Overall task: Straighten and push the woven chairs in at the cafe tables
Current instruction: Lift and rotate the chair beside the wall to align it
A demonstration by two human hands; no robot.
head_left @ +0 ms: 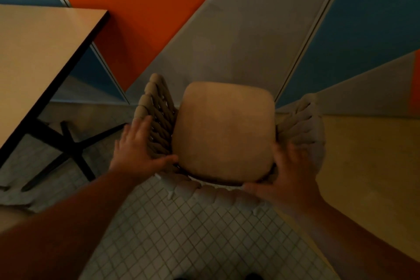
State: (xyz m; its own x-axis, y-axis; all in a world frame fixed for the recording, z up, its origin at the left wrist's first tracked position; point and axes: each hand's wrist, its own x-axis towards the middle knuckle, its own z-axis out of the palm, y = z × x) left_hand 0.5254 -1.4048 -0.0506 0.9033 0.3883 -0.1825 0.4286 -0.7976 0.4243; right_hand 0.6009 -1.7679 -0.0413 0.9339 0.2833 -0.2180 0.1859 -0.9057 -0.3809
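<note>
A woven chair (223, 134) with a tan seat cushion and thick braided rope arms stands right below me, seen from above. My left hand (138, 151) grips the rope weave of its left arm, thumb hooked under near the cushion's corner. My right hand (288, 173) holds the back right corner of the woven rim, fingers blurred. A light wooden cafe table (38, 61) with a dark edge stands to the left of the chair, apart from it. Another yellowish tabletop (372, 166) lies on the right, close to the chair's right arm.
The left table's black cross-shaped base (70, 145) rests on the small-tiled floor (181, 234) just left of my left hand. A wall (227, 29) painted in orange, grey and blue panels rises straight behind the chair.
</note>
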